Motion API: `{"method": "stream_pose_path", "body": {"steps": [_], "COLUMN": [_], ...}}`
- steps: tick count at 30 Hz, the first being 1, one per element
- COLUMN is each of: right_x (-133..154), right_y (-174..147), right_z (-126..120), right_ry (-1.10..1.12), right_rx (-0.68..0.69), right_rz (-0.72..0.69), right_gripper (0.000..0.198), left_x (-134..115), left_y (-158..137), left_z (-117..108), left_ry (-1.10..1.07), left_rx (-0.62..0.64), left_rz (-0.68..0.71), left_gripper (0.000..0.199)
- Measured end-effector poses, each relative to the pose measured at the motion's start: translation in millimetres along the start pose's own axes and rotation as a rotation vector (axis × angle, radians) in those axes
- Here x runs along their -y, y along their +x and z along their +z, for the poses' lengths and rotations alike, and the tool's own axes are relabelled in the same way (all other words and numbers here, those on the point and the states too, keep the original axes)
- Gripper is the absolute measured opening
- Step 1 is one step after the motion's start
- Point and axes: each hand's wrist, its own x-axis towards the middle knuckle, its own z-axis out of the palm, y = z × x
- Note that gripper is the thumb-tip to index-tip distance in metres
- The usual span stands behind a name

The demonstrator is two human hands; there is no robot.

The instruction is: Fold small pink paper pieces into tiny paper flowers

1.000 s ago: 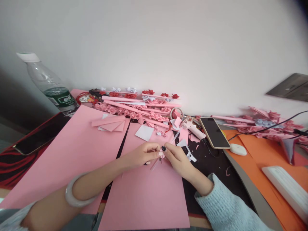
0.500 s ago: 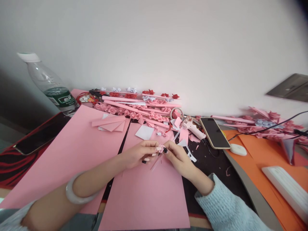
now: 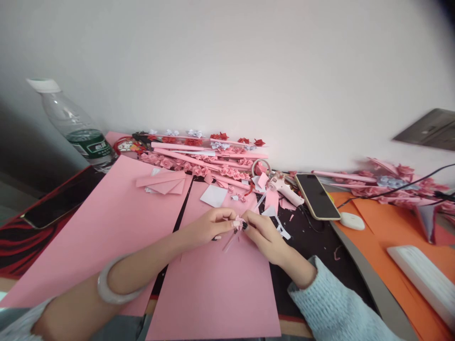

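Between my fingertips is a small pink paper flower (image 3: 238,223), partly hidden by them. My left hand (image 3: 213,225) pinches it from the left, thumb on its side and the other fingers curled. From the right, my right hand (image 3: 263,233) grips the same flower between thumb and forefinger. A thin translucent stick (image 3: 229,243) lies below the fingers, on or just above the pink sheet (image 3: 220,293); whether it touches the flower I cannot tell. A white paper square (image 3: 213,195) rests on that sheet behind my left hand.
Paper flowers and rolled pink paper sticks (image 3: 185,158) line the wall. A glue gun (image 3: 286,189), a phone (image 3: 317,196) and a white case (image 3: 352,220) sit to the right, near a white keyboard (image 3: 423,279). A water bottle (image 3: 76,125) stands at the left, beyond another phone (image 3: 53,208).
My left fingers have curled in more, and the thumb has shifted on the flower. More of the flower's petals now show between the fingertips. My right hand has barely moved.
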Motion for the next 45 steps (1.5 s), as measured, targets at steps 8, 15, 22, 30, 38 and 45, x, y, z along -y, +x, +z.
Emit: {"method": "stream_pose_path", "body": {"steps": [8, 15, 22, 30, 38, 45], "right_x": [0, -3, -1, -1, -1, 0], "right_y": [0, 1, 2, 1, 1, 1], "right_z": [3, 5, 4, 3, 3, 3], "right_ry": [-0.04, -0.065, -0.088, -0.115, -0.135, -0.12], "right_rx": [-0.022, -0.023, -0.041, -0.043, -0.055, -0.012], "right_rz": [0.015, 0.029, 0.02, 0.036, -0.006, -0.009], "right_gripper": [0.025, 0.027, 0.028, 0.026, 0.026, 0.024], "left_x": [-5, -5, 2, 1, -1, 0], "left_y": [-1, -2, 1, -1, 1, 1], "left_z": [5, 5, -1, 0, -5, -3], "left_ry": [0.23, 0.199, 0.043, -0.306, -0.464, -0.37], "left_rx": [-0.059, -0.055, 0.045, 0.148, 0.136, 0.091], "left_rz": [0.12, 0.052, -0.049, -0.199, -0.229, -0.2], "left_gripper": [0.021, 0.02, 0.029, 0.033, 0.025, 0.029]}}
